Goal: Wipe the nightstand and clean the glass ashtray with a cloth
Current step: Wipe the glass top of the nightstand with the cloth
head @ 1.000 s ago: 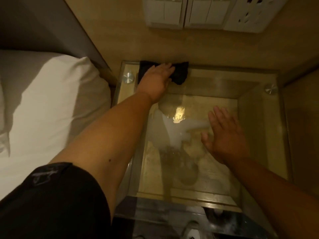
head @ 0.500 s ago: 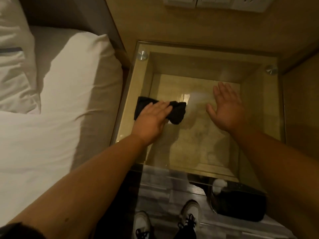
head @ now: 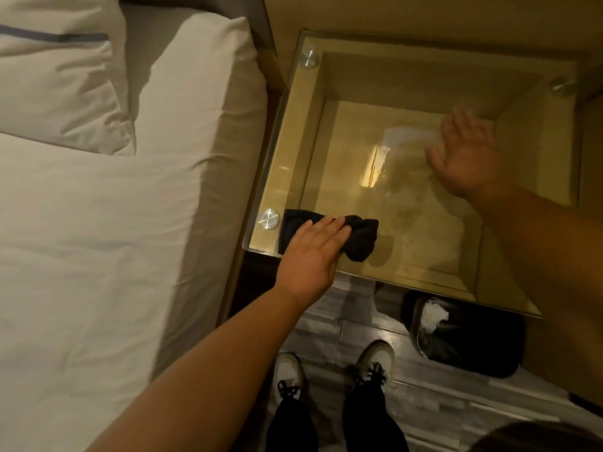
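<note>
The nightstand (head: 293, 151) has a clear glass top held by round metal studs over a tan wooden box. A crumpled black cloth (head: 360, 238) lies on the glass at the near left corner. My left hand (head: 310, 256) presses flat on the cloth, fingers together and stretched over it. My right hand (head: 466, 159) rests flat on the glass at the far right, fingers spread, holding nothing. No glass ashtray shows in this view.
A bed with white sheets (head: 98, 256) and a pillow (head: 62, 73) borders the nightstand on the left. A black bin (head: 470, 340) with white paper inside stands on the grey floor under the near edge. My shoes (head: 375, 360) are below.
My left hand has dragged the black cloth from the far left edge down the left side to the near left corner. My right hand has stayed flat on the glass.
</note>
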